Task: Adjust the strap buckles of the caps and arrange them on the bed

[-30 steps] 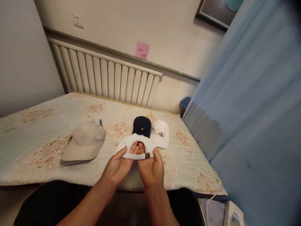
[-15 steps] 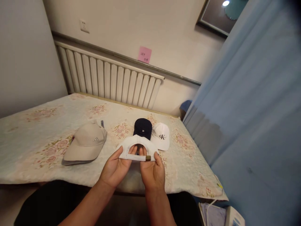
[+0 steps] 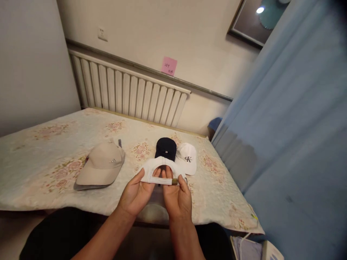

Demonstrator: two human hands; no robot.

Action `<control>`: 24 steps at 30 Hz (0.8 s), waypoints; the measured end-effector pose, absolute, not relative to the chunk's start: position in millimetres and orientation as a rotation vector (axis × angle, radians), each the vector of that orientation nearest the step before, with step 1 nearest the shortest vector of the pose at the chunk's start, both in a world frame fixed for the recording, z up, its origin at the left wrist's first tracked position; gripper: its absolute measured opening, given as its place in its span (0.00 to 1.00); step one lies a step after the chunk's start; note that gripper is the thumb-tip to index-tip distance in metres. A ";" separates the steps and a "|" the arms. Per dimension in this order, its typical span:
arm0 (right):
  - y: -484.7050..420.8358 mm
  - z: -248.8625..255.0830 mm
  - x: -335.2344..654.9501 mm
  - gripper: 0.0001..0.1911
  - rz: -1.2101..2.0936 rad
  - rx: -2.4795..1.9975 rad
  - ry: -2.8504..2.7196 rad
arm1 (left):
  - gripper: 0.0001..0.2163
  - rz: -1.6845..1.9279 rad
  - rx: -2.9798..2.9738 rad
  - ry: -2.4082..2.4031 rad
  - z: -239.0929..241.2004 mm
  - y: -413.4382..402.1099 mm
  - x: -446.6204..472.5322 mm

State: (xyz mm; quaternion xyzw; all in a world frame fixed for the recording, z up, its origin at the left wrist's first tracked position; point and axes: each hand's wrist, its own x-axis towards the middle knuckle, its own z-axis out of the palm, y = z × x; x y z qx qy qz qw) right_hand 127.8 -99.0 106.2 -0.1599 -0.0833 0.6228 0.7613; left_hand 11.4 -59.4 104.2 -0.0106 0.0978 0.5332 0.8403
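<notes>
Between my two hands is a white baseball cap [image 3: 148,168], its back opening and adjustable strap facing me. My left hand [image 3: 137,193] grips the cap's left side, thumb on the outside and fingers underneath. On the other side my right hand [image 3: 177,196] pinches the edge near the strap's brass-coloured buckle, its fingers partly hidden under the cap. Just beyond lies a dark navy cap [image 3: 166,147] with a small white mark. Beside that one rests another white cap [image 3: 189,153] with black "CK"-like letters. A beige cap [image 3: 101,160] sits on the bed to the left.
The caps lie on a bed with a floral cover [image 3: 130,126]. Behind it run a white radiator [image 3: 130,92] and a wall with a pink note [image 3: 169,65]. A blue curtain [image 3: 284,144] hangs at the right. A box-like white object [image 3: 271,251] stands low at right front.
The view has shifted slightly, so everything sits a little lower and further right. Both hands keep their hold on the white cap, which is tilted slightly more down to the right.
</notes>
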 end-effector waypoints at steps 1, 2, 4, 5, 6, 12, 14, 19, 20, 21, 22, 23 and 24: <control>-98.7 105.6 129.2 0.12 1.348 -0.349 -0.170 | 0.21 1.138 -0.038 0.182 103.3 -57.4 8.8; -98.5 104.7 130.6 0.12 1.336 -0.350 -0.164 | 0.22 1.150 -0.049 0.154 102.3 -55.2 6.2; -97.8 102.9 133.2 0.13 1.311 -0.360 -0.161 | 0.23 1.165 -0.060 0.111 100.3 -50.4 1.2; -97.4 102.0 134.3 0.13 1.299 -0.365 -0.158 | 0.23 1.167 -0.059 0.100 99.5 -48.2 -0.7; -96.8 101.1 135.1 0.13 1.288 -0.370 -0.152 | 0.23 1.166 -0.056 0.097 98.9 -46.2 -2.0; -94.0 98.4 126.2 0.17 1.261 -0.337 -0.299 | 0.22 1.163 -0.028 0.132 104.1 -46.9 6.0; -94.0 98.0 117.6 0.21 1.247 -0.349 -0.447 | 0.22 1.148 -0.028 0.156 107.2 -51.7 14.0; -91.6 93.8 99.1 0.28 1.100 -0.601 -0.624 | 0.22 1.072 0.017 0.196 108.3 -66.6 35.9; -90.4 93.2 97.9 0.28 1.061 -0.678 -0.609 | 0.22 1.074 0.035 0.199 107.6 -68.7 38.9; -89.0 92.9 97.5 0.27 1.031 -0.747 -0.582 | 0.22 1.079 0.051 0.203 106.7 -70.3 41.1; -87.8 93.2 97.9 0.25 1.004 -0.800 -0.547 | 0.22 1.083 0.060 0.208 105.8 -71.1 42.3; -86.9 94.0 98.9 0.23 0.979 -0.835 -0.515 | 0.22 1.087 0.058 0.212 105.0 -71.1 42.7; -86.3 95.2 100.2 0.22 0.956 -0.855 -0.493 | 0.22 1.089 0.050 0.211 104.3 -70.5 42.4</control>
